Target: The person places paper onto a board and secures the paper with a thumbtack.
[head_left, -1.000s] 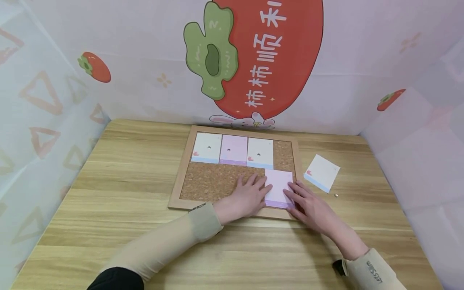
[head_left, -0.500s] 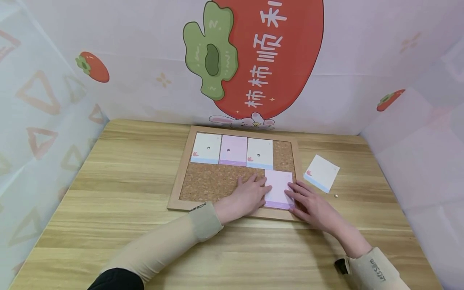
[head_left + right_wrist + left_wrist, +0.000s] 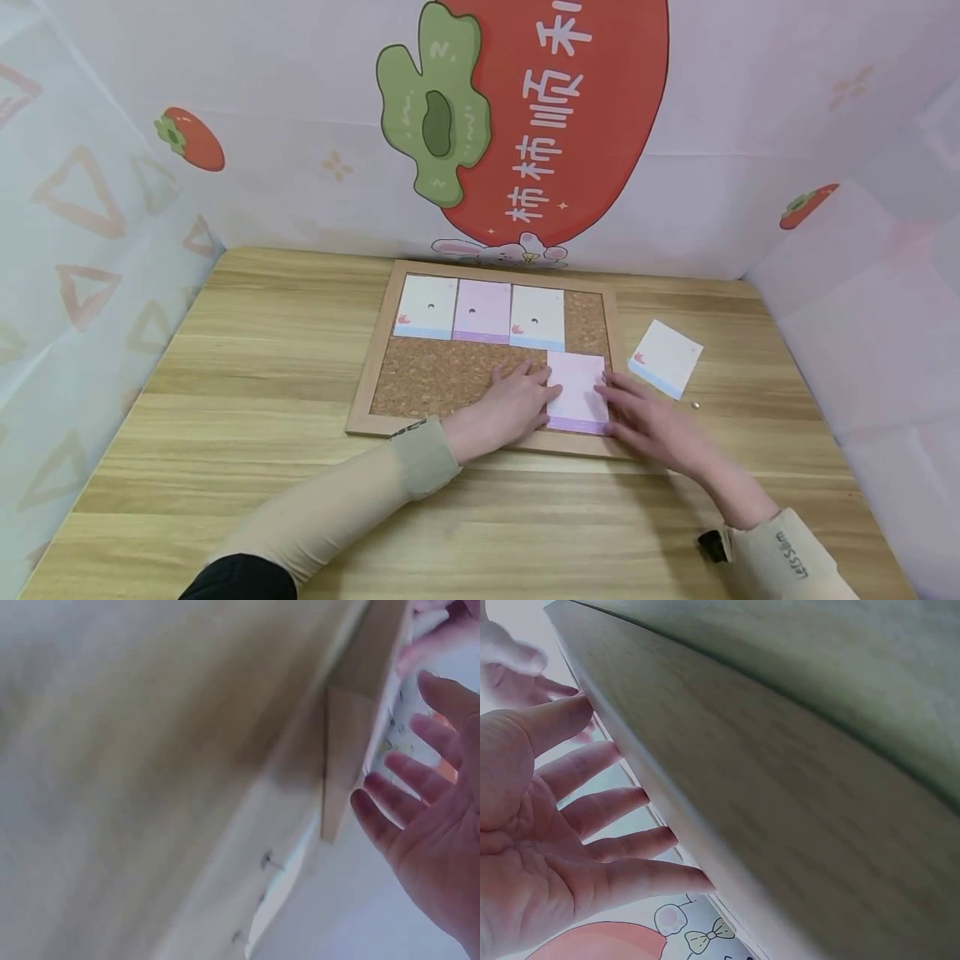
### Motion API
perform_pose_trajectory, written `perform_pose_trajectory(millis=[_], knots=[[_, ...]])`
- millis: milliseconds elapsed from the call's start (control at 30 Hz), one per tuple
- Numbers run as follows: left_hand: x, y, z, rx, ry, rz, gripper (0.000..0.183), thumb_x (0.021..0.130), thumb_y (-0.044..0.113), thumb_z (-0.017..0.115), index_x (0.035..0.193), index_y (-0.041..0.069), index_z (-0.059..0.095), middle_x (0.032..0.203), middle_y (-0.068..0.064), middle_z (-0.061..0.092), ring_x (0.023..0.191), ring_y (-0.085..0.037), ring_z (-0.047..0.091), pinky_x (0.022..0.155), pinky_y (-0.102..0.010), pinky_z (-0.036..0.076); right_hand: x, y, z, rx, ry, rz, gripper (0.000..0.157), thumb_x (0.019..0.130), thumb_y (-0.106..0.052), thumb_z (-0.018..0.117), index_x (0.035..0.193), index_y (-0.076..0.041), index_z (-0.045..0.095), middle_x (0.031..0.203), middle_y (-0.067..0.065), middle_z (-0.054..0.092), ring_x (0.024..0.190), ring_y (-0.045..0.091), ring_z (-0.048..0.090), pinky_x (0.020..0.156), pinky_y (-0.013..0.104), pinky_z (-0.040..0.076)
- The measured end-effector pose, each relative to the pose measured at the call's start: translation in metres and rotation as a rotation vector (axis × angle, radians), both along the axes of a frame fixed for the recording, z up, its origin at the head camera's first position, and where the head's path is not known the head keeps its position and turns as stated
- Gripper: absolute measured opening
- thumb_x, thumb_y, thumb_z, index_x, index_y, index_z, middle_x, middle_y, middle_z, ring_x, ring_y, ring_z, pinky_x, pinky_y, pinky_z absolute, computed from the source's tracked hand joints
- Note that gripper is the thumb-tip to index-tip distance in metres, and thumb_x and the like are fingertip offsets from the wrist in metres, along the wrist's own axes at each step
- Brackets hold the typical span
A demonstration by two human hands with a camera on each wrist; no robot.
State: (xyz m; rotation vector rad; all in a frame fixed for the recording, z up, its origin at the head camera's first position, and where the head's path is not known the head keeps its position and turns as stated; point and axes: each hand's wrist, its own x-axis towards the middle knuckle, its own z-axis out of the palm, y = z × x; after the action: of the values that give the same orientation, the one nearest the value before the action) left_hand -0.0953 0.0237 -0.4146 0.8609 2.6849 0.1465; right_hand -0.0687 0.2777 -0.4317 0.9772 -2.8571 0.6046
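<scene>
Pink note (image 3: pixel 579 390) inside framed corkboard (image 3: pixel 431 379), three notes (image 3: pixel 486 325) along far edge

A wooden table (image 3: pixel 225 367) with light tan, banded grain carries everything, its grain running roughly along its far edge. Near that far edge, about midway between the left and right edges, a wood-framed corkboard (image 3: pixel 372 367) lies flat, its far side turned just slightly from the table's edge. Between the board and the table's right edge lies a loose white note (image 3: pixel 670 354), turned askew, one corner just beside the frame, a blue band along one side. A small silvery pin (image 3: pixel 695 405) sits just beside the note's near corner.
</scene>
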Motion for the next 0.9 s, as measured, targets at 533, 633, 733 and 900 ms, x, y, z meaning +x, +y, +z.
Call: perform_pose_trajectory(millis=[533,633,733,900], knots=[[0.0,-0.001,0.0,0.01,0.028,-0.019,0.048,0.099,0.034,0.062,0.146,0.029,0.052,0.16,-0.002,0.041,0.148,-0.035,0.036,0.107,-0.069,0.04,-0.013,0.08,0.022,-0.174,0.0,-0.39,0.04,0.09,-0.003,0.071,0.128,0.001,0.062,0.103,0.02,0.072,0.088,-0.015,0.054,0.071,0.008,0.051],[-0.001,-0.001,0.0,0.003,0.034,-0.022,0.049,0.099,0.034,0.062,0.146,0.029,0.052,0.16,-0.001,0.04,0.149,-0.034,0.036,0.107,-0.069,0.041,-0.012,0.088,0.02,-0.164,-0.031,-0.4,0.037,0.088,-0.002,0.072,0.124,0.003,0.064,0.097,0.017,0.072,0.084,-0.021,0.049,0.067,0.012,0.053],[-0.001,-0.002,-0.001,0.007,0.027,-0.019,0.049,0.099,0.035,0.061,0.146,0.029,0.052,0.16,-0.001,0.04,0.149,-0.034,0.035,0.107,-0.068,0.041,-0.008,0.092,0.017,-0.129,-0.075,-0.371,0.032,0.086,0.0,0.074,0.117,0.003,0.066,0.09,0.01,0.071,0.079,-0.016,0.052,0.065,0.015,0.054],[-0.001,-0.002,0.0,0.006,0.025,-0.017,0.049,0.099,0.036,0.062,0.146,0.029,0.052,0.16,-0.001,0.041,0.149,-0.034,0.035,0.106,-0.068,0.042,0.001,0.092,0.009,-0.09,-0.154,-0.299,0.022,0.083,-0.004,0.078,0.105,-0.003,0.071,0.083,-0.003,0.069,0.074,-0.009,0.053,0.062,0.016,0.051]])
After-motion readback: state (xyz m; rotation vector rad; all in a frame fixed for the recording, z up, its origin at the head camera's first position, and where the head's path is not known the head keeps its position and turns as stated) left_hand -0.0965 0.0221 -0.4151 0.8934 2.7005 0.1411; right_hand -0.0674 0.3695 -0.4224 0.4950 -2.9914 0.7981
